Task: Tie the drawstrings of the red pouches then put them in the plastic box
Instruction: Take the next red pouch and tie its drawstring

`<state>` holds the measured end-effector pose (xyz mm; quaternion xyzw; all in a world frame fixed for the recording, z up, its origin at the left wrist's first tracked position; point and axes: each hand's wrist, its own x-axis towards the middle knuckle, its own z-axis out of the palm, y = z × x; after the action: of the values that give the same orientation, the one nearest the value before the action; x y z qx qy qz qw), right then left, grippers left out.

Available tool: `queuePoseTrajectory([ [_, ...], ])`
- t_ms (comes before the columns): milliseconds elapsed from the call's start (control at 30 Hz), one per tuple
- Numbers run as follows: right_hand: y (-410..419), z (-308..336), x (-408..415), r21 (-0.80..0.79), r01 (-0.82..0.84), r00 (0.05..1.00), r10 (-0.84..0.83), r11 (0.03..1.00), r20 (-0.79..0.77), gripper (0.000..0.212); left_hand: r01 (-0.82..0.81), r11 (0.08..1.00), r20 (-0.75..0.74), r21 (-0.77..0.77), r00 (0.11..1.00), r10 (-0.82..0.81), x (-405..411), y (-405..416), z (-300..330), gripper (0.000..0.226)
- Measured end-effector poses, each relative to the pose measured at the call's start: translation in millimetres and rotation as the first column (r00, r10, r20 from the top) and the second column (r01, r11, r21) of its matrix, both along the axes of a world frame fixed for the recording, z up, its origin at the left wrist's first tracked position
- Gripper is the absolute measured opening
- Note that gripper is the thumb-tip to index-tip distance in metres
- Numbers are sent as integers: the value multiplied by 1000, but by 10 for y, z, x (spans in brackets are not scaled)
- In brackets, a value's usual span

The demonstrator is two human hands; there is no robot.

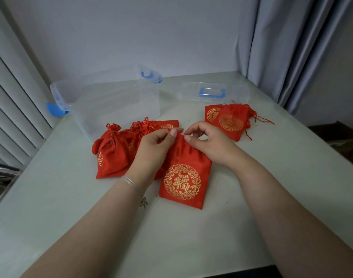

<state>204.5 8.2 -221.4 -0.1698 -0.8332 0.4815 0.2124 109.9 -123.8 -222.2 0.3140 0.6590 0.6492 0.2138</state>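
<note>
Red pouch [184,173] lies flat on the table [272,177] at centre, left hand [157,145] and right hand [207,145] pinching its gathered mouth; looks light, limp, slick satin, so grip at the drawstring channel, not the body.

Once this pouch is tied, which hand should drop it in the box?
Probably left. The plastic box stands open at the far left, nearer the left hand; the right hand would have to cross over the pouch.
</note>
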Motion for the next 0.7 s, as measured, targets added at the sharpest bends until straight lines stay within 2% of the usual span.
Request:
queuePoseTrajectory([
  [167,77,-5,36,111,82,978,-102,990,184,31,-51,996,107,72,993,43,-38,-1,-28,29],
  [233,103,7,41,147,128,975,-151,981,160,38,-94,991,117,99,990,82,-68,10,-54,29],
  [367,150,64,79,57,225,968,-230,973,101,44,-187,964,193,187,970,150,-91,38,-70,33],
  [567,215,54,112,-273,277,959,-245,921,145,40,-264,923,308,281,936,174,-103,55,-44,32],
  [633,229,27,101,-292,298,952,-259,909,163,41,-294,908,321,297,927,195,-117,44,-46,32],
  [700,219,-14,71,-234,311,944,-270,921,192,42,-304,898,304,318,930,207,-104,37,-45,33],
])
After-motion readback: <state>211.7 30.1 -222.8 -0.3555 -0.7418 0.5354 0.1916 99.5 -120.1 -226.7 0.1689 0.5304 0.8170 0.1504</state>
